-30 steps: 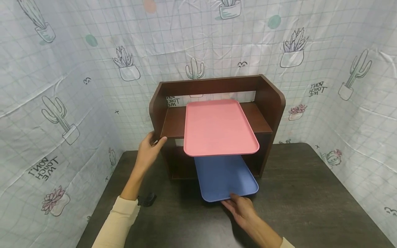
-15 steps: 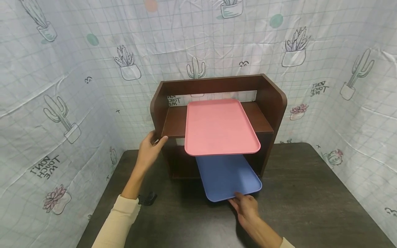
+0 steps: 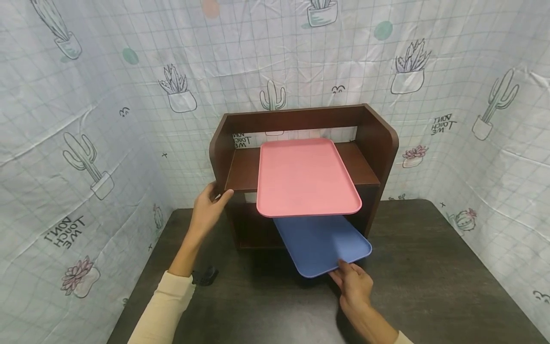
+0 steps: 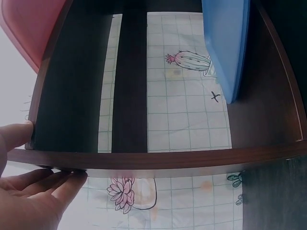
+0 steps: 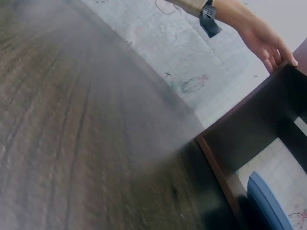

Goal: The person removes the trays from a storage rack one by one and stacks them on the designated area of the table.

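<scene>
A dark brown two-level shelf stands on the table. On its upper board lies a pink tray, jutting out over the front edge. A blue tray sticks out of the lower level, turned at an angle, its front corner towards the person. The right hand pinches the blue tray's front edge, thumb on top and fingers beneath. The left hand grips the shelf's left side panel; in the left wrist view the thumb and fingers of the left hand lie on either side of the panel.
The dark table extends around the shelf. Behind and beside it hangs a white grid-patterned cloth with printed plants. A black device shows at the left wrist, also visible in the right wrist view.
The right hand has moved to the right with the blue tray's front edge, so that tray now sits more skewed. The left hand and the pink tray have kept their places.
</scene>
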Demonstrator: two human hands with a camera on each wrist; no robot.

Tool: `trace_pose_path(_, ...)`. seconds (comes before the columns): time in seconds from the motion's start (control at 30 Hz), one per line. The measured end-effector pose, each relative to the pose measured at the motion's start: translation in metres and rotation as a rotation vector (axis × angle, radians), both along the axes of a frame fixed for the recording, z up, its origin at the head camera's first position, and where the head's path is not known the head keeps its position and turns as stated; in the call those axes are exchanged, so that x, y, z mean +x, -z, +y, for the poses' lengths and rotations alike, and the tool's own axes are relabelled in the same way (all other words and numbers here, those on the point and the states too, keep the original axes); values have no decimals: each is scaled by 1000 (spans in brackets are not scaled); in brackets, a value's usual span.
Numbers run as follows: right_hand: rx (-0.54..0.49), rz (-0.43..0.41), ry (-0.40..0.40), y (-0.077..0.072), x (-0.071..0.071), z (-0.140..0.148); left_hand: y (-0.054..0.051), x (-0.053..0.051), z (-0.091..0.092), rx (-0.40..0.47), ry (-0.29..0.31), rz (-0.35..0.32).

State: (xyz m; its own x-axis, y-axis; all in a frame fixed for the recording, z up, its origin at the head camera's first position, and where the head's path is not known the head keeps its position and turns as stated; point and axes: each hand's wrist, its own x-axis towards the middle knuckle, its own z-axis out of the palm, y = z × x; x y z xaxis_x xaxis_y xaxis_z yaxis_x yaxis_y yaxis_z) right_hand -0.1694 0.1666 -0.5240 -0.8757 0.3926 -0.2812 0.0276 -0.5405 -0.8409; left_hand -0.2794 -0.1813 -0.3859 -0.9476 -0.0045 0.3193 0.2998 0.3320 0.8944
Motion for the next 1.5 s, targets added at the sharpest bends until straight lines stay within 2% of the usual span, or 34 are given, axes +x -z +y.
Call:
trace_pose_path(0.33,-25,-17,-54,-6,-3,17,-2,2,-1,7,22,12)
trace_pose_path(0.73,48,-27,-168,-17,-8,30,1,0,-1,10,19,17)
trace_pose_path(0.97,39,-28,-182,-25,-10,39,1,-1,-1,17,14,23)
trace_pose_path(1.17,86,-41,-156,-31,-11,45,2,0,0,18,0,34)
trace_pose_path(1.5,105,-66,-213,-40,-12,60,1,0,-2,24,-4,36)
